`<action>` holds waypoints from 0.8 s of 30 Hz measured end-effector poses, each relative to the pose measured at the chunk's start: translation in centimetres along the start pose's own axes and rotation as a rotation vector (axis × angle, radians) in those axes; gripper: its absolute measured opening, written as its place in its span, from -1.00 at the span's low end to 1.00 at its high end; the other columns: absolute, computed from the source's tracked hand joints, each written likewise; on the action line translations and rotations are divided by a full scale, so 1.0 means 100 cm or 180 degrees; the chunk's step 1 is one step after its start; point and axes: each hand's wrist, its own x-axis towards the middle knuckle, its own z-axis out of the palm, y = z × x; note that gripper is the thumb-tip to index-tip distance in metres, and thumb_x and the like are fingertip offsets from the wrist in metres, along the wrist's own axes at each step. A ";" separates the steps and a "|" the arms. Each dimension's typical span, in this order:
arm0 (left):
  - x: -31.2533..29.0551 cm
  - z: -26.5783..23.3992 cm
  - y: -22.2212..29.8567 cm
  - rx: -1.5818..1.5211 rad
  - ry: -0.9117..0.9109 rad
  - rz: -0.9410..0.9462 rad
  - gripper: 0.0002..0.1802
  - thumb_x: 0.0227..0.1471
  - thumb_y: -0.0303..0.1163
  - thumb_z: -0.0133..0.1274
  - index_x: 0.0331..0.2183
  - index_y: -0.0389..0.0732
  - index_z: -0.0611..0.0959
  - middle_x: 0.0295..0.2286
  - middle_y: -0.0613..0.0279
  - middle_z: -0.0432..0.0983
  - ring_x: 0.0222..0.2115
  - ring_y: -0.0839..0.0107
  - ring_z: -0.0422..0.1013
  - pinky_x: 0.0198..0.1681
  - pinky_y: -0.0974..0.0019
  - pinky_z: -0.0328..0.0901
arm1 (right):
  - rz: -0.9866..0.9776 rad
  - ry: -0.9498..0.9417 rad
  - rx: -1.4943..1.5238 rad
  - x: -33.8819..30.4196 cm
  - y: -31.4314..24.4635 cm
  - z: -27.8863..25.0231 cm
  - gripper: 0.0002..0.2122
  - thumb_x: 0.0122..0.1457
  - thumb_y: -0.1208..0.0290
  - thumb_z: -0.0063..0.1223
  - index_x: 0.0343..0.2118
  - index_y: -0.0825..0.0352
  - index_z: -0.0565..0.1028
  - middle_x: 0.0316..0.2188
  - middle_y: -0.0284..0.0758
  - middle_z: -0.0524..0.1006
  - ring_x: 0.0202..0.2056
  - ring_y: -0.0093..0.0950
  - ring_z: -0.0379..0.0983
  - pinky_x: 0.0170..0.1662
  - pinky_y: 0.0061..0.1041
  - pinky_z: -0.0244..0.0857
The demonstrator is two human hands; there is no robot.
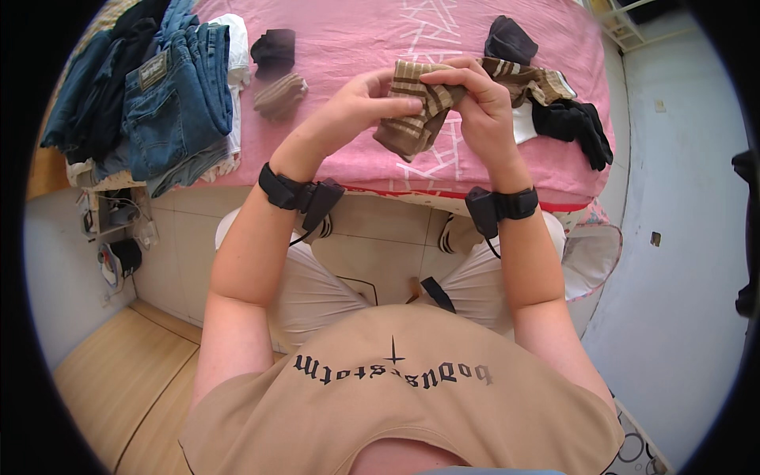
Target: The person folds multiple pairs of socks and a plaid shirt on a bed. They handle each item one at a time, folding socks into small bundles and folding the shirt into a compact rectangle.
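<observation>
Above the near part of the pink bedspread I hold a brown and tan striped sock point(412, 127) between both hands. My left hand point(366, 103) pinches its left side, thumb lying across the stripes. The fingers of my right hand point(480, 99) are closed on its upper right part. Just beyond my right hand lies another brown striped sock point(526, 82). Close by are black socks point(576, 128), a bit of white cloth point(523, 124) and a dark grey folded sock bundle point(510, 41). Left of my hands rest a black sock bundle point(272, 51) and a beige-brown one point(280, 96).
Folded blue jeans point(180, 107) and dark garments point(103, 87) are stacked at the left of the bed. The bed's front edge point(412, 192) runs between my hands and knees. A white basket-like bin point(592, 257) stands at the right, by a pale wall point(681, 206).
</observation>
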 end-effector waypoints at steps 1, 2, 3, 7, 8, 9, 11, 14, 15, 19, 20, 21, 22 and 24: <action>0.001 0.000 -0.002 0.0149 -0.0174 -0.0057 -0.48 0.29 -0.32 0.31 0.19 -0.28 0.58 -0.03 0.27 0.66 -0.09 0.51 0.61 0.02 0.33 0.51 | 0.0222 0.0006 0.0281 0.000 -0.001 0.000 -0.62 0.30 0.82 -0.15 -0.03 0.40 0.70 -0.03 -0.32 0.60 0.01 -0.47 0.56 0.08 -0.48 0.48; 0.002 -0.001 -0.003 0.0308 -0.0308 -0.0150 -0.48 0.26 -0.35 0.34 0.18 -0.29 0.60 -0.05 0.28 0.68 -0.09 0.52 0.61 0.02 0.34 0.51 | 0.0446 0.0014 0.0560 0.000 -0.002 0.000 -0.64 0.34 0.77 -0.15 0.01 0.41 0.68 0.01 -0.30 0.61 0.03 -0.46 0.58 0.08 -0.45 0.51; 0.001 -0.001 -0.005 0.0246 -0.0237 -0.0058 -0.57 0.27 -0.39 0.34 0.10 -0.31 0.66 -0.07 0.27 0.71 -0.07 0.50 0.61 0.05 0.32 0.52 | 0.0764 0.0046 0.0788 -0.001 -0.005 -0.002 -0.66 0.38 0.72 -0.14 0.06 0.42 0.65 0.04 -0.28 0.62 0.05 -0.45 0.59 0.08 -0.42 0.53; 0.006 0.002 -0.013 0.0163 -0.0170 0.0541 -0.61 0.33 -0.47 0.26 0.13 -0.33 0.62 -0.05 0.24 0.70 -0.06 0.50 0.61 0.06 0.31 0.54 | 0.1228 0.0279 0.2078 -0.001 -0.010 -0.005 -0.66 0.42 0.32 0.12 0.17 0.36 0.57 -0.03 -0.30 0.67 -0.02 -0.52 0.64 0.01 -0.41 0.61; 0.007 0.003 -0.015 0.0217 -0.0091 0.0634 -0.62 0.33 -0.48 0.26 0.13 -0.33 0.63 -0.06 0.22 0.70 -0.07 0.49 0.61 0.04 0.32 0.55 | 0.1445 0.0143 0.1575 -0.001 -0.011 -0.005 -0.65 0.42 0.30 0.16 0.16 0.36 0.58 -0.05 -0.31 0.67 -0.05 -0.52 0.65 -0.03 -0.42 0.62; 0.008 0.004 -0.018 0.0272 -0.0008 0.0727 -0.62 0.33 -0.49 0.26 0.12 -0.33 0.63 -0.08 0.20 0.71 -0.09 0.49 0.62 0.01 0.33 0.56 | 0.1589 -0.0031 0.1123 -0.002 -0.010 -0.004 -0.65 0.41 0.29 0.20 0.15 0.37 0.58 -0.08 -0.32 0.68 -0.08 -0.53 0.65 -0.06 -0.42 0.62; 0.009 0.005 -0.022 0.0408 0.0170 0.0886 -0.64 0.32 -0.50 0.25 0.11 -0.32 0.64 -0.11 0.19 0.71 -0.11 0.50 0.62 -0.02 0.34 0.57 | 0.1823 -0.0375 0.0580 -0.002 -0.007 0.000 -0.61 0.34 0.29 0.37 0.13 0.36 0.59 -0.13 -0.33 0.70 -0.17 -0.53 0.68 -0.21 -0.44 0.65; 0.011 0.004 -0.025 0.0640 0.0368 0.1176 -0.67 0.33 -0.53 0.23 0.09 -0.29 0.64 -0.14 0.22 0.70 -0.13 0.51 0.61 -0.06 0.37 0.56 | 0.1778 -0.0316 0.0708 -0.004 -0.003 0.001 -0.67 0.35 0.38 0.36 0.11 0.35 0.61 -0.15 -0.32 0.71 -0.24 -0.55 0.69 -0.28 -0.49 0.66; 0.012 0.003 -0.024 0.0713 0.0378 0.1331 -0.68 0.33 -0.55 0.22 0.09 -0.29 0.64 -0.15 0.23 0.69 -0.14 0.52 0.61 -0.07 0.38 0.56 | 0.1724 -0.0308 0.0735 -0.003 -0.002 0.000 -0.71 0.38 0.44 0.30 0.11 0.35 0.62 -0.13 -0.31 0.71 -0.23 -0.55 0.70 -0.30 -0.50 0.69; 0.007 -0.002 -0.015 0.0225 0.0398 0.0904 -0.71 0.36 -0.52 0.15 0.08 -0.23 0.61 -0.17 0.26 0.67 -0.15 0.50 0.60 -0.10 0.38 0.55 | 0.1161 -0.0185 0.0810 -0.004 0.001 -0.002 -0.74 0.43 0.58 0.10 0.14 0.37 0.60 -0.11 -0.33 0.71 -0.17 -0.57 0.69 -0.29 -0.53 0.68; 0.005 -0.004 -0.012 0.0172 0.0421 0.0649 -0.73 0.39 -0.46 0.11 0.08 -0.23 0.60 -0.13 0.24 0.66 -0.11 0.50 0.60 -0.08 0.36 0.55 | 0.1103 -0.0134 0.0864 -0.004 0.002 -0.002 -0.71 0.43 0.62 0.03 0.14 0.38 0.60 -0.11 -0.32 0.70 -0.18 -0.56 0.70 -0.28 -0.54 0.69; 0.005 -0.007 -0.008 0.0023 0.0328 0.0513 -0.72 0.41 -0.39 0.08 0.08 -0.24 0.59 -0.10 0.22 0.66 -0.07 0.50 0.60 -0.06 0.35 0.55 | 0.1052 -0.0109 0.0953 -0.005 0.003 -0.003 -0.68 0.42 0.67 -0.04 0.15 0.40 0.61 -0.11 -0.31 0.70 -0.19 -0.55 0.71 -0.28 -0.54 0.71; 0.004 -0.008 -0.004 -0.0101 0.0290 0.0347 -0.71 0.44 -0.33 0.04 0.08 -0.25 0.58 -0.06 0.20 0.65 -0.04 0.50 0.60 -0.04 0.34 0.55 | 0.1015 -0.0084 0.0885 -0.006 0.004 -0.002 -0.66 0.41 0.70 -0.10 0.14 0.40 0.61 -0.11 -0.31 0.70 -0.17 -0.55 0.70 -0.25 -0.52 0.71; 0.002 -0.008 -0.001 -0.0578 0.0030 0.0197 -0.58 0.46 -0.20 -0.04 0.12 -0.31 0.58 -0.05 0.15 0.65 -0.03 0.41 0.61 0.02 0.22 0.56 | 0.0864 -0.0119 0.0895 -0.006 0.005 -0.002 -0.60 0.38 0.75 -0.22 0.11 0.41 0.63 -0.11 -0.30 0.70 -0.13 -0.55 0.68 -0.19 -0.47 0.72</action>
